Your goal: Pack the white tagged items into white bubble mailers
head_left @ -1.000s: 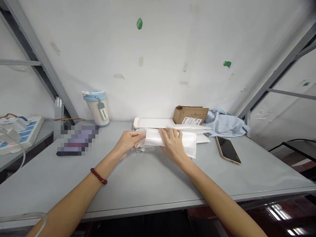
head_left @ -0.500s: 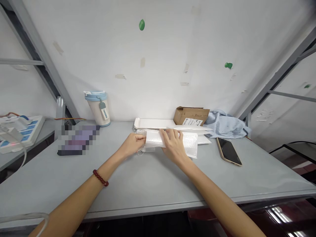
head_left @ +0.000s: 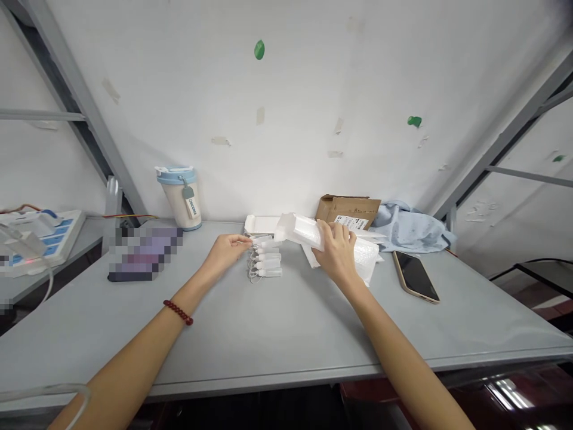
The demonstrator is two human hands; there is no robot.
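Shifted right, the white bubble pouch (head_left: 301, 230) gapes in the right hand (head_left: 336, 249); left hand (head_left: 224, 251) pinches a clear tube (head_left: 264, 240).

Pouch (head_left: 308, 231) — bubble-textured plastic film, translucent, shiny. Small tubes (head_left: 270, 263) — smooth, translucent, plastic-looking. Carton (head_left: 349, 207) is plain matt cardboard with a smooth paper label (head_left: 351, 223); cloth (head_left: 408, 228) looks soft, creased. Phone screen (head_left: 414, 273) reads glossy, glass-like; table (head_left: 264, 328) smooth, faintly reflective.

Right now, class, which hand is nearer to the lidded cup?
Left. The left hand is nearer the camera and rightward of the lidded cup; the right hand is much farther rightward.
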